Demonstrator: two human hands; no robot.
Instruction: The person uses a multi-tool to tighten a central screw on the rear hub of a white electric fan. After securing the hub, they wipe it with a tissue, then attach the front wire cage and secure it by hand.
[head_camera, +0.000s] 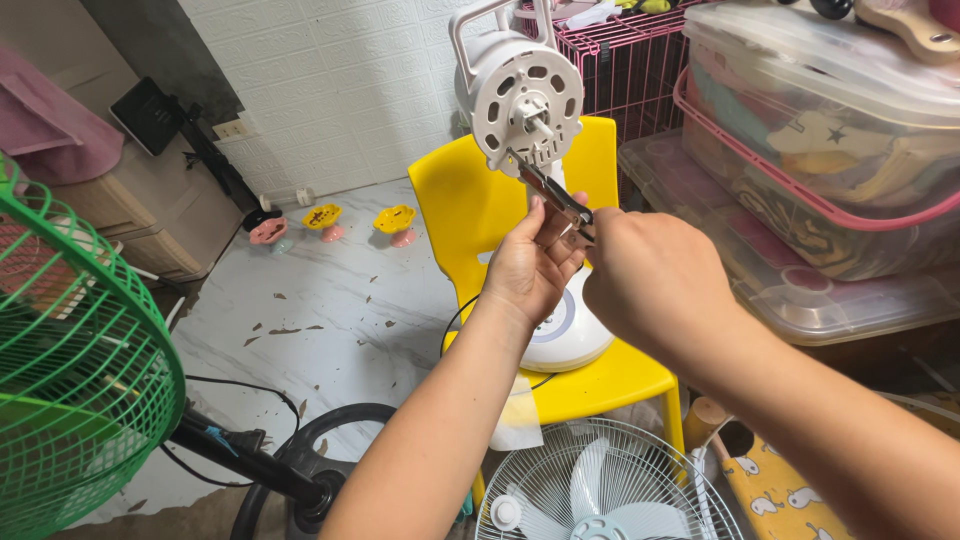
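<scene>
At the far left stands a green wire fan guard (70, 370) on a black pole, with a black round base (310, 450) on the pale marbled floor (330, 300). Further back, three small flower-shaped plastic stands (325, 220) in pink and yellow sit near the white brick wall.

Your left hand (530, 265) rises from the bottom of the view, forearm angled up and to the right, palm turned away from you. Its fingers curl loosely about the grey metal pliers (555, 195), steadying them; you cannot tell how firmly it grips.

The plier tips reach up to the front face of the white plastic fan motor housing (522, 95), just below its short centre shaft. That housing stands on its white round base (565, 335) upon the yellow plastic chair (470, 195).

Your right hand (655, 285) comes in from the lower right, knuckles towards you, fist closed around the plier handles.

Below lies a white wire fan grille (600, 485) with pale blue blades. To the right, clear plastic storage boxes (820, 150) are stacked.
</scene>
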